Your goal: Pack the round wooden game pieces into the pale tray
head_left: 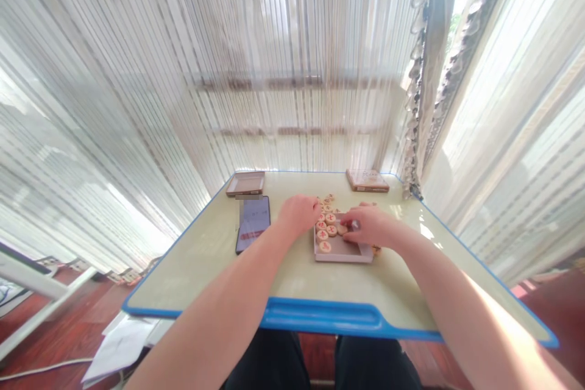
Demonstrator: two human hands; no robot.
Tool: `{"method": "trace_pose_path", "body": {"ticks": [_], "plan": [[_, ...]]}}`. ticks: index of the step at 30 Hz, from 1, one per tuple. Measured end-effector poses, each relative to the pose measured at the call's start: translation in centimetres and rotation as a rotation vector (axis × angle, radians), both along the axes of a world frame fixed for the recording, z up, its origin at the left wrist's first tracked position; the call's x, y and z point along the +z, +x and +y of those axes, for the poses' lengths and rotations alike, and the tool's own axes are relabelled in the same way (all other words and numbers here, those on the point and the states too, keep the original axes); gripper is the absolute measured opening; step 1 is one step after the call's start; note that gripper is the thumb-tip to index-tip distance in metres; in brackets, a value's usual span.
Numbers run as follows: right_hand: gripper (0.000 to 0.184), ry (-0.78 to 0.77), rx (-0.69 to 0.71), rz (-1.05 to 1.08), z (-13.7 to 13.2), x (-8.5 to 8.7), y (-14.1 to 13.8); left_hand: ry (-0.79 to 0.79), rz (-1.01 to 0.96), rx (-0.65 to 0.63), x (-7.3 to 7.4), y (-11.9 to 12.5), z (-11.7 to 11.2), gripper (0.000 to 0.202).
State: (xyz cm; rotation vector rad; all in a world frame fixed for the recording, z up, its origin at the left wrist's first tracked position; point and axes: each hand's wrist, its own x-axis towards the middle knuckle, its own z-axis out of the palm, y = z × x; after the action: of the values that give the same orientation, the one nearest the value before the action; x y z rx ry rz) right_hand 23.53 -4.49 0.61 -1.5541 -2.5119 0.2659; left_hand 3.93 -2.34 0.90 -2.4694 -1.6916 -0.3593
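Observation:
A small shallow box (pixel 343 254) sits in the middle of a pale table with a blue rim (pixel 320 315). Several round wooden game pieces with red marks (pixel 325 233) lie inside its left part, and more pieces (pixel 328 200) lie loose just behind it. My left hand (pixel 299 213) rests curled at the box's far left corner, fingers closed among the pieces. My right hand (pixel 372 224) reaches over the box's far right side with the fingers pinched on a wooden piece.
A dark phone (pixel 253 222) lies left of the box. An empty box lid (pixel 245 183) sits at the far left corner, and a flat printed box (pixel 367 180) at the far right. Striped curtains hang behind. Papers (pixel 119 344) lie on the floor at left.

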Motion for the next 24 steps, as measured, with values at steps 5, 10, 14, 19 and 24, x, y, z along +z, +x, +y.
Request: {"method": "trace_pose_path", "body": {"ticks": [5, 10, 14, 19, 24], "plan": [[0.023, 0.042, 0.003, -0.004, -0.2, 0.3, -0.1, 0.008, -0.011, -0.001, 0.1, 0.0, 0.0, 0.036], [0.024, 0.026, -0.008, -0.017, 0.1, 0.2, 0.3, -0.008, -0.012, 0.006, 0.2, 0.0, -0.2, 0.035], [0.022, 0.076, 0.014, -0.055, 0.2, 0.3, 0.4, -0.007, -0.006, 0.006, 0.2, 0.0, -0.2, 0.035], [0.024, 0.014, 0.072, -0.002, -0.7, 0.8, 0.2, -0.004, 0.0, 0.005, 0.4, 0.1, -0.2, 0.036], [0.017, -0.004, 0.084, -0.05, -1.0, 0.6, -0.3, -0.011, -0.008, -0.013, 0.3, 0.1, -0.4, 0.036]]}}
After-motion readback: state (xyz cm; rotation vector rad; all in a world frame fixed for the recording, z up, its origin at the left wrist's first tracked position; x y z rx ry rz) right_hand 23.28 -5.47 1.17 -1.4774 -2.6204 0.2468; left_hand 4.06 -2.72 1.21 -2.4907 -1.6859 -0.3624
